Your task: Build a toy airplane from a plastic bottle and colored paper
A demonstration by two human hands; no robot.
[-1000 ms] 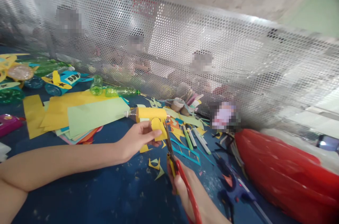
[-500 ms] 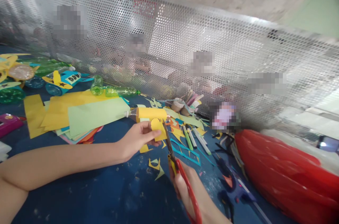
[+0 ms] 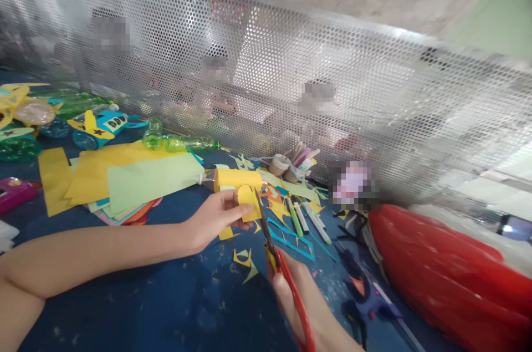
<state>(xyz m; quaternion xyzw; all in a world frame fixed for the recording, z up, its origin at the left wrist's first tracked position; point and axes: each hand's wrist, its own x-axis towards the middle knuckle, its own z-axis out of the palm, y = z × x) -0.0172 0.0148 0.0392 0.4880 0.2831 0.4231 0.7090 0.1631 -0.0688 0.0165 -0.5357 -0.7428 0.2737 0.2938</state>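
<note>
A small piece of yellow paper (image 3: 248, 199) with a rounded top is pinched between the thumb and fingers of my left hand (image 3: 220, 218). My right hand (image 3: 297, 288) is wrapped round the red handles of a pair of scissors (image 3: 268, 230). The scissors' blades point up and away from me, with their tips at the right edge of the paper. Just behind the paper lies a plastic bottle (image 3: 236, 177) on its side, its middle wrapped in yellow paper and its white cap to the left. Yellow and green scraps (image 3: 243, 258) lie below my left hand.
Stacked coloured paper sheets (image 3: 153, 177) lie at left, near bottle planes (image 3: 110, 127). Several markers (image 3: 297, 219), a blue glue gun (image 3: 369, 294) and a red plastic bag (image 3: 449, 263) are on the right. A perforated metal screen (image 3: 266, 64) stands behind, with people beyond it.
Almost nothing differs. Both hands, the yellow paper and the scissors keep nearly the same place, and the view has shifted very slightly.
</note>
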